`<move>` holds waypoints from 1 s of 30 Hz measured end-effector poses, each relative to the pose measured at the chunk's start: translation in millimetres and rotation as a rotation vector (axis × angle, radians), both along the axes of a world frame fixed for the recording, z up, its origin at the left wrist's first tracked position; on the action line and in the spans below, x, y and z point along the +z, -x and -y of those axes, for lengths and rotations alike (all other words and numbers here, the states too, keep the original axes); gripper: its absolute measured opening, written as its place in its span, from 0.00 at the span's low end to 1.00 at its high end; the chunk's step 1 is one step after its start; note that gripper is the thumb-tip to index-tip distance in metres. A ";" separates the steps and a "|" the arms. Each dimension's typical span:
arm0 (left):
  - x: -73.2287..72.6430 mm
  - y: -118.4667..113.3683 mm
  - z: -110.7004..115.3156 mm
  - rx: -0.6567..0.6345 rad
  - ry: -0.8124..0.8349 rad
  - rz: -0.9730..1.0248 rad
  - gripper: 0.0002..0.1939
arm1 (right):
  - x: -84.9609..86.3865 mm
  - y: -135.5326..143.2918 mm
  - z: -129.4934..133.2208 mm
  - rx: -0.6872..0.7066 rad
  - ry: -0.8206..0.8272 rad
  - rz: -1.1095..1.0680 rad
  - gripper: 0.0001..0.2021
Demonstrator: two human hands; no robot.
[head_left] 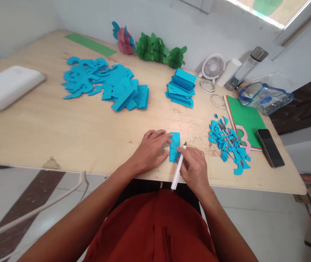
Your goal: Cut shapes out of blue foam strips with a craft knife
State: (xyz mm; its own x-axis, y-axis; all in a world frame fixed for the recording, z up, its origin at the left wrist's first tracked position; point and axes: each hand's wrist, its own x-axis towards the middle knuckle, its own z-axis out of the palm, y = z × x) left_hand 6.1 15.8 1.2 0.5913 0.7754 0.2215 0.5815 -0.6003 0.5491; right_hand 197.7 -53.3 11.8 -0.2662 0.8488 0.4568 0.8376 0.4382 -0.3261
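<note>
The blue paper piece (175,138) lies flat near the front edge of the table (90,127), between both hands. A curved line shows on it, so marking appears begun; its straight edges remain uncut. Left hand (152,151): fingers slightly spread, tips at the piece's left edge. Right hand (195,165): thumb and fingers closed around a white pen (178,171), dark tip pointing away from the body (fingertips also meet the piece's right edge). Curved blue cutouts (80,76), apparently finished, lie at far left; scraps (223,136) lie at right; a stack of rectangular blue pieces (182,87) beyond appears uncut
</note>
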 end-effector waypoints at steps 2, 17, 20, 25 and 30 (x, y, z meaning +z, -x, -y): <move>-0.1 0.1 -0.2 -0.003 -0.004 0.003 0.17 | -0.5 0.1 0.1 -0.002 -0.001 -0.002 0.18; -2.9 -0.6 -1.3 0.015 -0.004 -0.011 0.15 | 0.1 0.3 -0.2 0.001 0.008 0.004 0.17; -2.2 -0.6 -1.0 0.013 -0.008 -0.010 0.15 | 0.4 0.6 -0.3 -0.005 0.007 0.014 0.16; -2.1 -1.1 -0.8 0.014 -0.008 -0.003 0.14 | 1.1 1.4 -0.1 -0.004 0.006 0.027 0.16; -5.6 -1.5 -1.9 0.018 -0.018 -0.016 0.16 | 1.0 1.2 -0.1 0.002 0.006 0.028 0.15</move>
